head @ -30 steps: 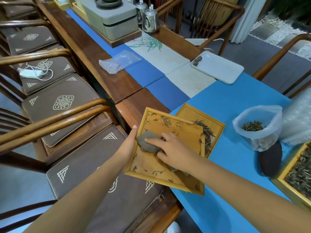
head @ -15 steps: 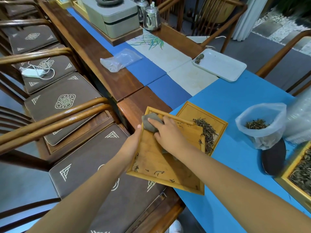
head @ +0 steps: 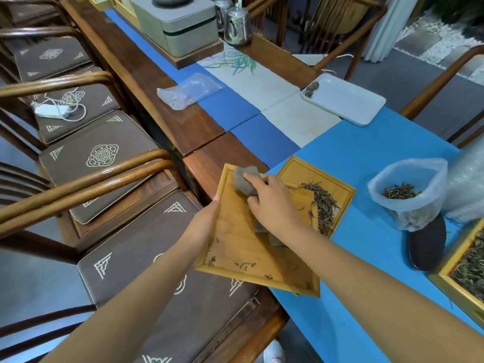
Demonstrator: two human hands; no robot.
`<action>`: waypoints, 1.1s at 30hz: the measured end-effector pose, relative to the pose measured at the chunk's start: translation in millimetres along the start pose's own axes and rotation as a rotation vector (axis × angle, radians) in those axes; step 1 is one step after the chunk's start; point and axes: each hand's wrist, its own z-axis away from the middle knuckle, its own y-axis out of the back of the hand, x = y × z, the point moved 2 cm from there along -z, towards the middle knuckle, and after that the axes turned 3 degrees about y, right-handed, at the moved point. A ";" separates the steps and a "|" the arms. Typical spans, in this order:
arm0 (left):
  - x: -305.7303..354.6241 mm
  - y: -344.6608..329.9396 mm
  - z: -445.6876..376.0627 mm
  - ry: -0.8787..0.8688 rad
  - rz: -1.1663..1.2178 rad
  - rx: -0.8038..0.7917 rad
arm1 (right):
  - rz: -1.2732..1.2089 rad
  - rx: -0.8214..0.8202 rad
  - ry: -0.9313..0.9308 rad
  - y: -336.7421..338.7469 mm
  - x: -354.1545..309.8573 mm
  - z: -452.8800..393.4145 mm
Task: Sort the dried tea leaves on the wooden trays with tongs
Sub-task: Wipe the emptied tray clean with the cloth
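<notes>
Head view: left hand (head: 203, 221) grips the left edge of the near wooden tray (head: 243, 247), thumb over the rim, fingers under it and out of sight. Hand is closed on the tray edge. The tray is tilted and overhangs the table edge toward the chair cushion (head: 146, 247).

Right hand (head: 272, 203) presses a grey cloth (head: 245, 179) onto the tray floor at the far-left corner, just ahead of the left hand's thumb. Fingers are flat on top of the cloth and curled round its near side, so it is clamped between hand and tray. A darker grey bit shows below the right wrist on the tray; can't tell what it is.

Loose tea leaves (head: 242, 264) sit scattered along the tray's near edge, behind both hands, toward the person.

Second wooden tray (head: 293, 169) lies flat on the blue table cover (head: 366, 153), just right of the right hand, partly under the near tray's far-right corner. A pile of dried tea leaves (head: 323, 203) lies in it beside the right hand.

Further right: plastic bag (head: 408, 189) holding some leaves, well apart from both hands. Third tray of leaves (head: 468, 268) at the right frame edge. No tongs visible.
</notes>
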 end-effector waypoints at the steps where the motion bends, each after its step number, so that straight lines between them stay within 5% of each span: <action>1: 0.5 -1.7 0.5 -0.005 0.002 -0.003 | -0.020 -0.001 0.006 -2.1 -4.9 -2.5; 33: 2.8 2.6 -8.7 -0.035 -0.129 0.149 | 0.214 -0.062 -0.180 2.8 73.1 13.3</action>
